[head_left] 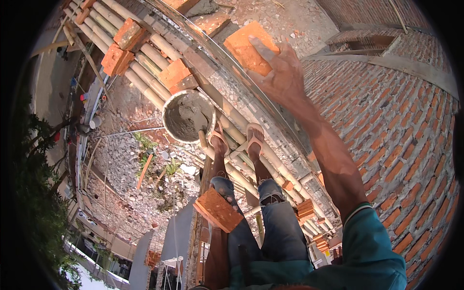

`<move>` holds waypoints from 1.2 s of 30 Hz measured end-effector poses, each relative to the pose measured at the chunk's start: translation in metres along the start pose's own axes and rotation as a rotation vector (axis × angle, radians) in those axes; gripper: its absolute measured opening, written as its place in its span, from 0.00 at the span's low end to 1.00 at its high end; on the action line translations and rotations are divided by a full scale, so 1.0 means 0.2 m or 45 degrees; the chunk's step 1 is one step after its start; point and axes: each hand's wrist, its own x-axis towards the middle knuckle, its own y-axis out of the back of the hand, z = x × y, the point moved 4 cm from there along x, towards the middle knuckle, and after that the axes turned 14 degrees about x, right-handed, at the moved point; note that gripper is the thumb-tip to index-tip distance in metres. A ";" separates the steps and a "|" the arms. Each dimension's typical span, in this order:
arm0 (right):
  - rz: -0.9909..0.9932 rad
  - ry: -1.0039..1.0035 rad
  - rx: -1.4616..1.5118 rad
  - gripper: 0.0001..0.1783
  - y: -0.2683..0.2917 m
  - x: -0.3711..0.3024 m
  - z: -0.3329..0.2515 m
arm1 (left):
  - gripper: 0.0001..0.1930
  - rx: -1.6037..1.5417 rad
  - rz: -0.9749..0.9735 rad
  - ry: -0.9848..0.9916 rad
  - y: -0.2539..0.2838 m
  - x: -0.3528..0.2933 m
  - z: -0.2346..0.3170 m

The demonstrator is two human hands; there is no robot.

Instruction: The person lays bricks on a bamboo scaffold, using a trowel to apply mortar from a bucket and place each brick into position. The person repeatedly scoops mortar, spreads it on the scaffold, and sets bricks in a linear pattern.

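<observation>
My right hand (pixel 284 72), at the end of an outstretched arm, is on an orange brick (pixel 245 44) over the wall top. One finger lies along the brick's face; I cannot tell whether mortar is under it. Low in front of my left leg, my left hand (pixel 230 197) grips a second brick (pixel 217 210), which hides most of that hand. Beside my left foot a round bucket (pixel 167 121) of wet grey mortar (pixel 186 116) rests on the bamboo poles. A wooden handle (pixel 202 139), probably a trowel's, leans out over its rim.
I stand in sandals on a bamboo pole scaffold (pixel 150 82). Loose bricks (pixel 175 75) and stacked bricks (pixel 126 41) lie along it. A taut string line (pixel 227 57) follows the wall. Rubble ground (pixel 130 169) lies below left; a brick wall (pixel 386 130) rises right.
</observation>
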 end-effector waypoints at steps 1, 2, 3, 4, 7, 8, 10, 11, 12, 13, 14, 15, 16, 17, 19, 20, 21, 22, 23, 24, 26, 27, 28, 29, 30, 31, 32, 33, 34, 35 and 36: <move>0.014 0.039 -0.044 0.42 -0.02 0.01 -0.01 | 0.54 -0.017 -0.002 0.010 0.03 -0.01 -0.03; 0.007 0.065 -0.086 0.41 -0.03 0.02 -0.02 | 0.53 -0.045 0.014 0.022 0.06 -0.02 -0.06; 0.028 0.089 -0.087 0.41 -0.04 0.02 -0.02 | 0.53 -0.072 0.032 0.030 0.09 -0.04 -0.08; 0.027 0.101 -0.085 0.40 -0.05 0.02 -0.02 | 0.51 -0.128 -0.013 0.013 0.12 -0.05 -0.10; -0.016 0.091 -0.099 0.41 -0.09 0.02 -0.02 | 0.47 -0.162 -0.087 0.005 0.17 -0.07 -0.12; -0.029 0.085 -0.108 0.41 -0.10 0.03 -0.02 | 0.46 -0.084 -0.078 0.028 0.17 -0.09 -0.14; -0.036 0.113 -0.115 0.41 -0.10 0.03 -0.03 | 0.44 -0.001 0.011 -0.014 0.16 -0.10 -0.16; -0.047 0.131 -0.101 0.41 -0.10 0.04 -0.03 | 0.44 -0.004 0.106 -0.072 0.15 -0.10 -0.17; -0.047 0.130 -0.121 0.41 -0.10 0.04 -0.03 | 0.44 -0.008 0.161 -0.097 0.12 -0.10 -0.19; -0.047 0.142 -0.125 0.41 -0.10 0.05 -0.03 | 0.44 -0.010 0.216 -0.122 0.08 -0.10 -0.21; 0.001 0.196 -0.115 0.41 -0.10 0.05 -0.04 | 0.44 0.000 0.198 -0.130 0.03 -0.07 -0.22; -0.045 0.143 -0.146 0.42 -0.10 0.05 -0.03 | 0.45 0.013 0.174 -0.144 -0.01 -0.03 -0.22; -0.051 0.122 -0.162 0.42 -0.11 0.05 -0.03 | 0.45 0.031 0.147 -0.161 -0.04 0.01 -0.21; -0.080 0.083 -0.173 0.42 -0.11 0.05 -0.02 | 0.45 0.043 0.128 -0.174 -0.08 0.03 -0.21; -0.011 0.177 -0.166 0.42 -0.12 0.05 -0.03 | 0.46 0.057 0.222 -0.197 -0.13 0.07 -0.22; 0.029 0.216 -0.168 0.42 -0.12 0.06 -0.03 | 0.47 0.063 0.312 -0.221 -0.14 0.08 -0.23; -0.026 0.199 -0.159 0.41 -0.12 0.06 -0.03 | 0.47 0.132 0.375 -0.230 -0.14 0.10 -0.23; -0.078 0.171 -0.150 0.40 -0.11 0.07 -0.02 | 0.47 0.046 0.297 -0.231 -0.15 0.12 -0.23; -0.123 0.180 -0.116 0.40 -0.09 0.08 -0.02 | 0.47 0.021 0.206 -0.211 -0.17 0.13 -0.24; -0.088 0.179 -0.149 0.38 -0.05 0.09 -0.03 | 0.47 -0.049 0.103 -0.198 -0.19 0.15 -0.23; -0.075 0.166 -0.199 0.36 0.07 0.08 -0.05 | 0.50 0.037 0.190 -0.210 -0.21 0.15 -0.23; 0.067 0.157 0.060 0.34 0.18 0.06 -0.06 | 0.51 0.094 0.241 -0.211 -0.22 0.16 -0.23; 0.147 0.058 0.283 0.31 0.31 0.01 -0.06 | 0.53 0.144 0.260 -0.215 -0.25 0.17 -0.23; 0.186 0.065 0.319 0.30 0.38 -0.08 -0.10 | 0.54 0.232 0.294 -0.200 -0.29 0.18 -0.23; 0.224 0.074 0.353 0.29 0.45 -0.18 -0.14 | 0.56 0.288 0.227 -0.193 -0.35 0.21 -0.23; 0.035 -0.057 0.451 0.30 0.47 -0.33 -0.20 | 0.57 0.368 0.362 -0.196 -0.39 0.24 -0.24; -0.174 -0.181 0.539 0.30 0.47 -0.50 -0.27 | 0.58 0.422 0.403 -0.207 -0.46 0.27 -0.26; -0.417 -0.137 0.633 0.35 0.43 -0.65 -0.34 | 0.59 0.477 0.441 -0.208 -0.53 0.30 -0.29; -0.650 -0.074 0.753 0.41 0.39 -0.78 -0.41 | 0.60 0.510 0.447 -0.214 -0.61 0.34 -0.31; -0.870 -0.211 0.710 0.49 0.36 -0.92 -0.45 | 0.60 0.549 0.445 -0.220 -0.69 0.39 -0.34; -1.059 -0.337 0.703 0.57 0.34 -1.05 -0.48 | 0.61 0.520 0.438 -0.222 -0.76 0.45 -0.36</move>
